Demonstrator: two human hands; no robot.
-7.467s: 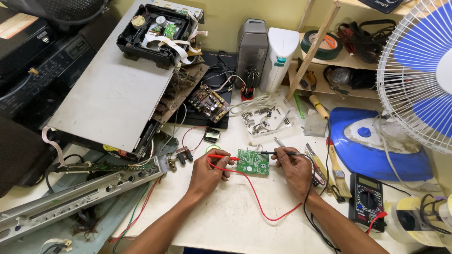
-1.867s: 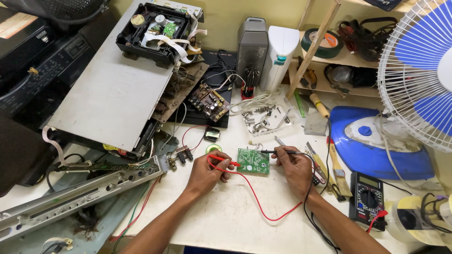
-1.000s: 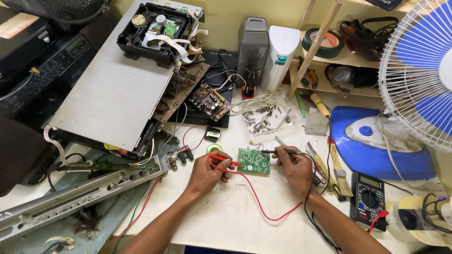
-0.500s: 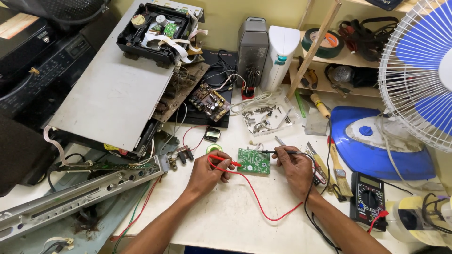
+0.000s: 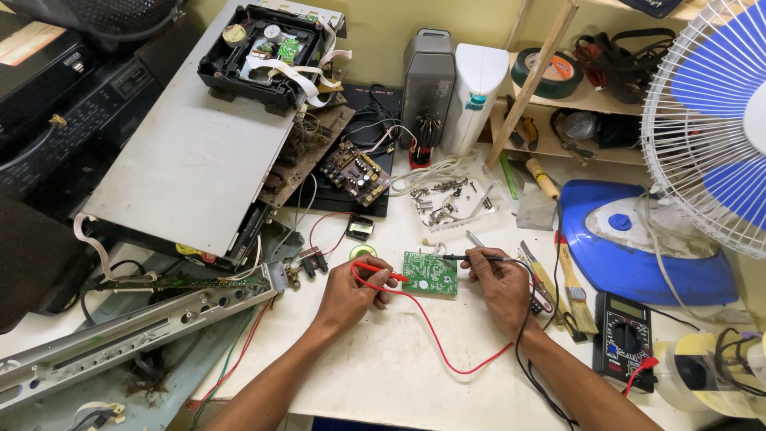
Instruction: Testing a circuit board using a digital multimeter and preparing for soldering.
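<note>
- Hardly anything has shifted since the earlier frames: both hands stay planted at the green circuit board (image 5: 429, 274), with the probes on it as before.
- Off to the right stands a white-caged fan (image 5: 710, 112) with blue blades, and below it a blue clothes iron (image 5: 638, 255) lies on the white worktable (image 5: 383, 367).
- At the far left a grey metal chassis (image 5: 187, 152) leans, opened up.
- Near the right edge a black multimeter (image 5: 624, 339) rests flat.
- Left hand (image 5: 351, 294) is closed around the red probe (image 5: 375, 271), its tip at the board's left edge.
- Right hand (image 5: 499, 283) pinches the black probe (image 5: 471, 257), its tip over the board's upper right.
- Between the hands, the board lies flat on the table, mid-front.
</note>
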